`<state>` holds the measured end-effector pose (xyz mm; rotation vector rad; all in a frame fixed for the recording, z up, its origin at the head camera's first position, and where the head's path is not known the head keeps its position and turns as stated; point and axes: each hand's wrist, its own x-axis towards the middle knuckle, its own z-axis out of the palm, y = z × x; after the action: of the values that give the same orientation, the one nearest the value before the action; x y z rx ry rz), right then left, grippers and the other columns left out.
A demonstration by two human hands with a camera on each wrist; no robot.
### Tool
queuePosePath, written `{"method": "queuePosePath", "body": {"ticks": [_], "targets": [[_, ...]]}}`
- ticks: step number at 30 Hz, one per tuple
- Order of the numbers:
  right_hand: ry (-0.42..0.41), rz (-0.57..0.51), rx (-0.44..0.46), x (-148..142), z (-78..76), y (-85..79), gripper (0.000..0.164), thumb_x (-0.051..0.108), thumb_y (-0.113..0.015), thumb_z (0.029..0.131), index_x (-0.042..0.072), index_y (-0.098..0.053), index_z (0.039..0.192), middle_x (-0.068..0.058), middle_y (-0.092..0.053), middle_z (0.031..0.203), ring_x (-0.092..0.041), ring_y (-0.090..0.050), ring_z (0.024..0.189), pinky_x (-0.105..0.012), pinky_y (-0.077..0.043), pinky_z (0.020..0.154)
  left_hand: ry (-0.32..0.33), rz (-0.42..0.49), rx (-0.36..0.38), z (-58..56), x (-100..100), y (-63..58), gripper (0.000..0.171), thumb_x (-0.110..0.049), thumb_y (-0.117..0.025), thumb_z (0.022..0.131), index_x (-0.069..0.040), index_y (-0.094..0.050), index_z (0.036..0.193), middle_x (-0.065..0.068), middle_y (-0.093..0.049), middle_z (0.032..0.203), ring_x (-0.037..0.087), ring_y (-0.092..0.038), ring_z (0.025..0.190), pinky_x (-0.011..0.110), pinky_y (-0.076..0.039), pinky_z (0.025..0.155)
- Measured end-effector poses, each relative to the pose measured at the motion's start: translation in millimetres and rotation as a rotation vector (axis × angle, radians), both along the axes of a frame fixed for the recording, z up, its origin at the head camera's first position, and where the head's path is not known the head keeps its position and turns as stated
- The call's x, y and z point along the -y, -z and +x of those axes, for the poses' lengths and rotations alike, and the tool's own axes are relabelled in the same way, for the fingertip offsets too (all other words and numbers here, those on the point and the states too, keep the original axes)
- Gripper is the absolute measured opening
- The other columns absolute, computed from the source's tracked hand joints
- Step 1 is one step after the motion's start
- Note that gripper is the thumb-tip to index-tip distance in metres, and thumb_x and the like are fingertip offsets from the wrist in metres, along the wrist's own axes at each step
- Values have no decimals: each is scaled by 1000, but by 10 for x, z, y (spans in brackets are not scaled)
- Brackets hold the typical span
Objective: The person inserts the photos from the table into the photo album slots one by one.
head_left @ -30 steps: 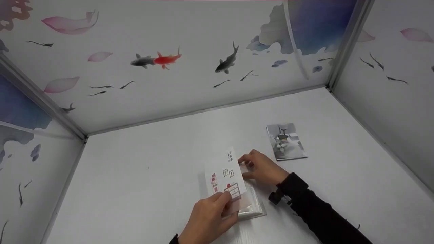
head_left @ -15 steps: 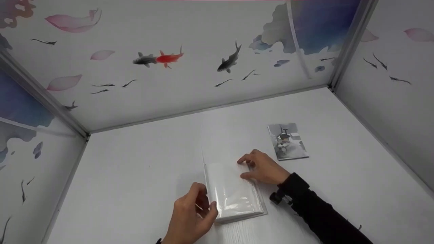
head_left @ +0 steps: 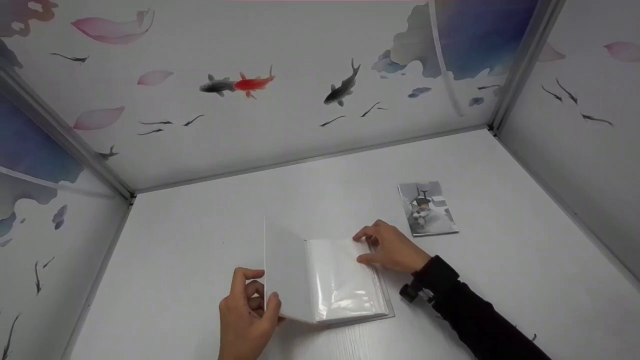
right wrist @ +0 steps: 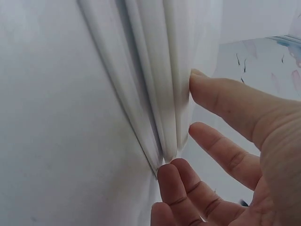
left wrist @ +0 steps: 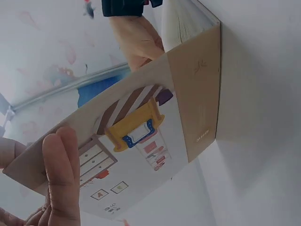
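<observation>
A small photo album (head_left: 345, 285) with clear plastic sleeves lies on the white table, its front cover (head_left: 287, 280) raised on the left. My left hand (head_left: 245, 310) pinches that cover by its outer edge, thumb on the inside and fingers behind. Drawings of a drawer chest and a yellow shape decorate the outside of the cover (left wrist: 127, 174), beside a tan spine (left wrist: 195, 89) in the left wrist view. My right hand (head_left: 395, 247) rests at the right edge of the sleeves. Its thumb touches the upper sleeve and its loosely bent fingers meet the page edges (right wrist: 162, 80).
A grey picture in a glossy stack or booklet (head_left: 427, 207) lies on the table behind my right hand. Panels painted with fish and petals (head_left: 280, 115) enclose the table at the back and sides. A black device (head_left: 412, 290) hangs at my right wrist.
My left hand has swung the album's cover up and over to the left, so its blank inside and the first clear sleeve show. The right hand stays at the page edge.
</observation>
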<state>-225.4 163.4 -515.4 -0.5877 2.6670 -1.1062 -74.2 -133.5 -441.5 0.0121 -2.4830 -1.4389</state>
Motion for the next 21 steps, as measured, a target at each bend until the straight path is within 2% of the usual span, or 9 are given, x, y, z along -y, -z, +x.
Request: {"method": "queuePosePath", "body": {"ticks": [6, 12, 17, 21], "targets": [[-20, 12, -25, -2, 10, -20, 42, 33, -82, 83, 22, -69, 121, -3, -61, 107, -18, -58, 101, -36, -47, 87, -87, 11, 168, 4, 185, -28, 27, 8, -61, 82, -5, -50, 104, 4, -58, 61, 14, -63, 42, 29, -53, 42], [-35, 24, -58, -34, 9, -32, 41, 33, -80, 85, 20, -68, 122, -4, -60, 107, -18, -58, 101, -36, -47, 86, -63, -26, 360, -49, 393, 38, 38, 0, -67, 82, -6, -46, 113, 4, -53, 61, 18, -64, 44, 30, -55, 48], [-32, 28, -48, -44, -2, -33, 41, 32, -81, 85, 21, -68, 122, -3, -60, 107, -19, -58, 103, -37, -48, 88, -54, -109, 435, -96, 468, 136, 44, -8, -71, 82, -6, -49, 120, 2, -54, 59, 18, -64, 44, 29, -54, 50], [-34, 27, -37, -48, -12, -31, 41, 31, -81, 85, 20, -68, 123, -4, -60, 107, -19, -58, 103, -38, -48, 88, -72, -212, 455, -141, 469, 230, 41, -18, -77, 85, -5, -52, 114, 1, -54, 59, 14, -60, 44, 26, -50, 48]]}}
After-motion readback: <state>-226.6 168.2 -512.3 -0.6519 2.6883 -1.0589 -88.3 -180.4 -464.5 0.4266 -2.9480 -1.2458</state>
